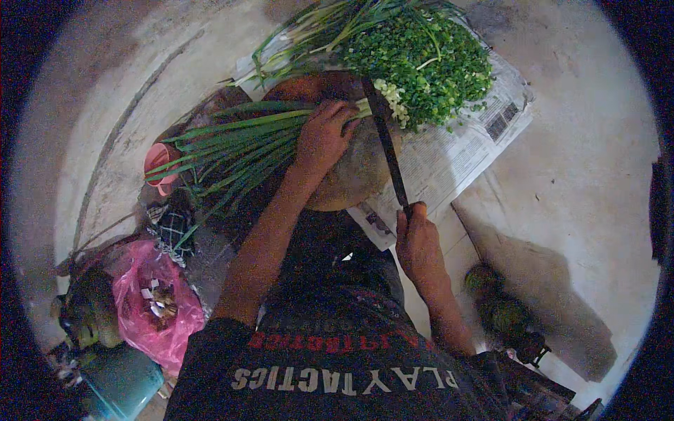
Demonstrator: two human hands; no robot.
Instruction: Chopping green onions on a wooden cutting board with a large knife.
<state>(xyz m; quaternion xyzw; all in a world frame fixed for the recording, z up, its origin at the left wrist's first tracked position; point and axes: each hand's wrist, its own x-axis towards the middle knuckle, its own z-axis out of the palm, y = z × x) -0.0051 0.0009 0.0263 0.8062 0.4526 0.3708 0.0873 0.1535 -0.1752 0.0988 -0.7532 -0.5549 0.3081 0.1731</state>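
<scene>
My left hand [327, 129] presses a bunch of spring onions [263, 138] onto a round chopping block [353, 173]. The long green leaves fan out to the left, past the block's edge. In my right hand [418, 237] is the handle of a long dark knife [387, 142]. Its blade slants up and away across the block, just right of the cut white ends. Beyond the blade, a large heap of chopped spring onion [432, 63] lies on newspaper [458, 158]. A few pale cut pieces [392, 102] sit close beside the blade.
More whole spring onions [300, 44] lie at the back. At the left are a pink plastic cup [161, 166], a checked cloth [171, 223] and a pink plastic bag [152, 300] with small items inside. A teal container [124, 381] stands lower left. Dark rounded objects [500, 310] lie on the floor at right.
</scene>
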